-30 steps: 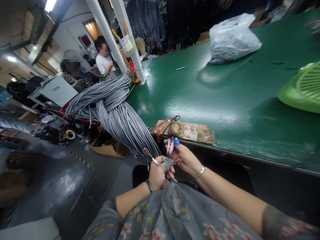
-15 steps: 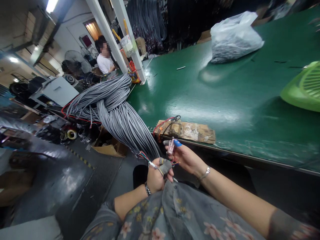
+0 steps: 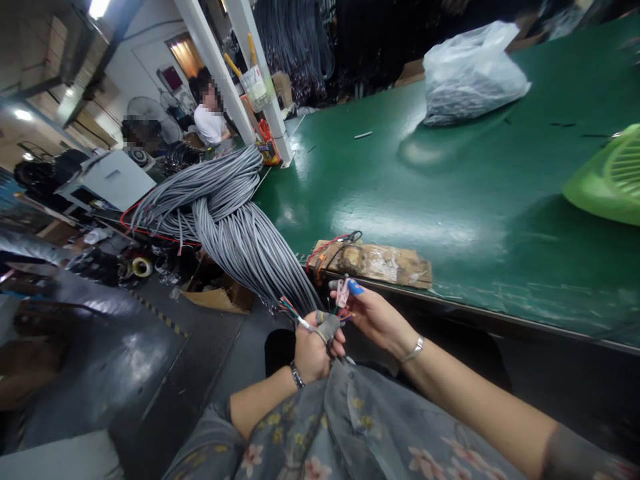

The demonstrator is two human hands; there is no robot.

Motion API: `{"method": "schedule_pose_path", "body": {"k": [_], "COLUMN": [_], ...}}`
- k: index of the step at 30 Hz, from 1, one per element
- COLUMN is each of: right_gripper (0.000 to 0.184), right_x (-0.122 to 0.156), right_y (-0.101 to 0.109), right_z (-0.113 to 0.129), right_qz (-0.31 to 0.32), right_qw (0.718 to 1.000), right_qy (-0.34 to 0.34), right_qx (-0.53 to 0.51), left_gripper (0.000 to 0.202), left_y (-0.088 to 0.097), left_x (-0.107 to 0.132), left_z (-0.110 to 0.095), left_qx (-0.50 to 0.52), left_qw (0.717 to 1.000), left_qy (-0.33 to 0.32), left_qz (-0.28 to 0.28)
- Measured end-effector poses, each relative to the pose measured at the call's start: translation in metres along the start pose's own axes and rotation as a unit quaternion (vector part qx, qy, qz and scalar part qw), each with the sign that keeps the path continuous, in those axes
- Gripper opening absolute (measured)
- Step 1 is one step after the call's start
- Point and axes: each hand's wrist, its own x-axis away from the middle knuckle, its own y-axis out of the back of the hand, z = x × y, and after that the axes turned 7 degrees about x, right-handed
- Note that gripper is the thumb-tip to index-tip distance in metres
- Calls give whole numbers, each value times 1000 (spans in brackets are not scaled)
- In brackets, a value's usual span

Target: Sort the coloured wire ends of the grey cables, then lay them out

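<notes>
Close to my body, my left hand (image 3: 313, 347) is closed round a cable (image 3: 304, 324), whose loose coloured wires (image 3: 289, 307) fan out at one end. Grey covers wrap some of its fingers. My right hand (image 3: 376, 315) pinches a small pale pink connector (image 3: 343, 293) just above the left fingers; its thumb has a blue cover. Thin coloured wires run between the two hands, though their ends are hidden by the fingers. Just beyond, a thick bundle of grey cables (image 3: 260, 250) hangs over the table edge.
A taped wooden block (image 3: 390, 265) with red and black leads lies at the edge of the green table (image 3: 360, 193). Farther back are a filled plastic bag (image 3: 473, 77) and a green basket (image 3: 610, 177). A person (image 3: 210, 120) sits beyond the white posts (image 3: 270, 110).
The left fingers have shifted slightly round the cable, and coloured wires now show between the connector and the left hand. The right hand keeps its pinch, almost in the same place.
</notes>
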Motion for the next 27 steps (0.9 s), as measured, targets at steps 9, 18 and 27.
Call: {"method": "schedule_pose_path", "body": {"k": [9, 18, 27], "right_gripper": [40, 49, 35], "right_x": [0, 20, 29], "right_y": [5, 17, 13], "right_z": [-6, 2, 5], "right_qz": [12, 107, 133], "right_qw": [1000, 971, 898], "right_qy": [-5, -60, 94], "right_qx": [8, 207, 409], "left_gripper": [46, 48, 41], "left_y": [4, 8, 12], "left_x": [0, 7, 0], "left_z": [2, -2, 3], "left_qx": [-52, -83, -134], "left_qw": [998, 995, 976], "left_qy": [11, 24, 111], "left_qz": [31, 40, 133]}}
